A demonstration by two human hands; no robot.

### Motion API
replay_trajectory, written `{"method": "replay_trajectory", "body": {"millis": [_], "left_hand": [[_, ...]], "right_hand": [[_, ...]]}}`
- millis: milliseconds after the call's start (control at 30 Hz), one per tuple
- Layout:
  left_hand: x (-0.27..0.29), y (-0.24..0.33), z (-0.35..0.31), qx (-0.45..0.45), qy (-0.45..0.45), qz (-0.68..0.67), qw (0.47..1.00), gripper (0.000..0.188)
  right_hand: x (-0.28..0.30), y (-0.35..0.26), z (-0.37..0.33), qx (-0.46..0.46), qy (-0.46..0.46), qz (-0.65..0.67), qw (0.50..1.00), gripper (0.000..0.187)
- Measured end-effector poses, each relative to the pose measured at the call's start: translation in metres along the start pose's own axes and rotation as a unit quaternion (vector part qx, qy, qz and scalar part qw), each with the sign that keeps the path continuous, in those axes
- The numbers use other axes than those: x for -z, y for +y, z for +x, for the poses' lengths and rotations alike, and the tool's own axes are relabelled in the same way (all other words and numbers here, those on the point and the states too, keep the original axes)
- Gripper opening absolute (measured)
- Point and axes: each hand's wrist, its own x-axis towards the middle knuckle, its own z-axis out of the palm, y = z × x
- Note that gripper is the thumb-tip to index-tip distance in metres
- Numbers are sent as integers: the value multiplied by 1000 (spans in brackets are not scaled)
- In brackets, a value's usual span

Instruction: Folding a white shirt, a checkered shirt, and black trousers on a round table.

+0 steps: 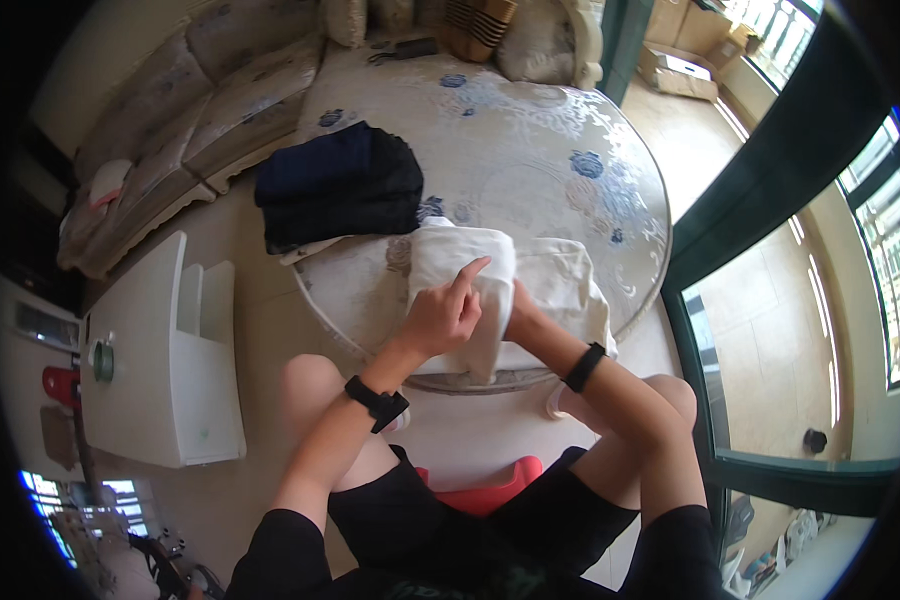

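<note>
A white garment [463, 253], partly folded, lies at the near edge of the round upholstered seat [530, 140], with a flat part of it spread to the right. My left hand [448, 312] rests on top of the folded part, index finger stretched out and the other fingers bent, holding nothing visible. Against the right side of the fold is my right hand [519, 312]; its fingers go behind the cloth and are hidden. Just left of the garment sits a pile of folded dark clothes [340, 190], navy and black, with a pale piece showing underneath.
A curved patterned sofa [240, 100] runs along the far left. A white cabinet [135, 350] stands at the left. Green-framed glass doors [690, 330] close off the right side. At the back of the seat are a striped basket [475, 28] and a dark item [407, 48].
</note>
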Motion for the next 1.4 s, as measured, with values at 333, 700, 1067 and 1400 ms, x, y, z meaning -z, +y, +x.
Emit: {"method": "replay_trajectory", "body": {"millis": [333,700,1067,1400], "left_hand": [[10,-54,-23,385,29,45,921,71],[-9,-76,-25,456,-21,-352,817,62],[46,-65,5,328,214,17,920,55],[47,-50,5,286,247,172,910,42]], "right_hand": [[66,12,-22,-153,32,-337,928,56],[98,-16,-8,-530,-43,-225,817,80],[107,3,-3,-448,-43,-197,871,75],[99,-3,-13,-346,-108,-260,895,66]]}}
